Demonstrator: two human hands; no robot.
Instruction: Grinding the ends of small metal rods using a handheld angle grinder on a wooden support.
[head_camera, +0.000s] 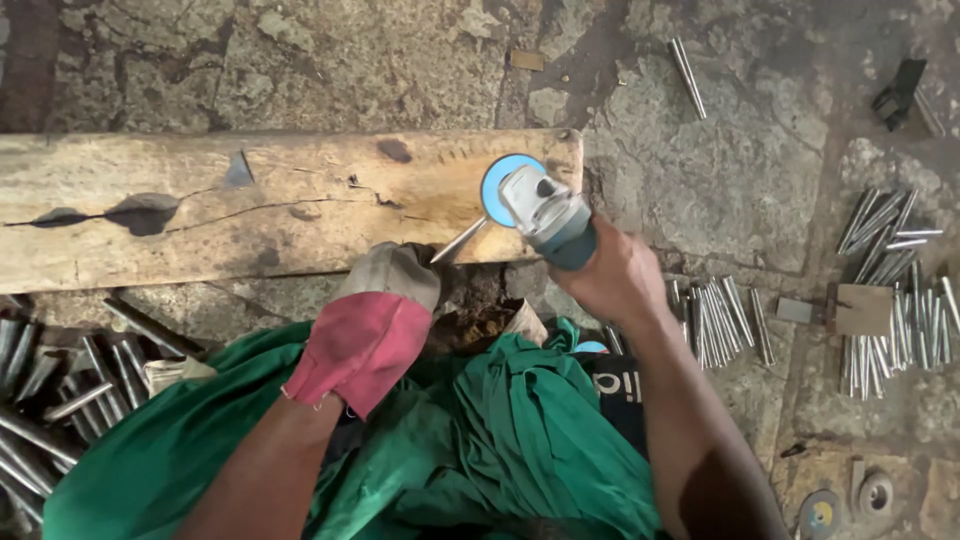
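Note:
My left hand (375, 315) wears a worn red and grey glove and is shut on a short metal rod (461, 240), whose tip points up and right against the edge of a wooden beam (250, 200). My bare right hand (615, 275) grips an angle grinder (548, 215) with a grey and teal body. Its blue-faced disc (498, 183) sits right at the rod's tip, over the beam's right end. A green cloth (500, 430) covers my lap below both hands.
Several metal rods lie in piles on the cracked stone floor: at the left (60, 400), beside my right wrist (720, 320) and at the far right (890, 290). One rod (687, 77) lies alone at the top. Spare grinding discs (820, 512) rest at the bottom right.

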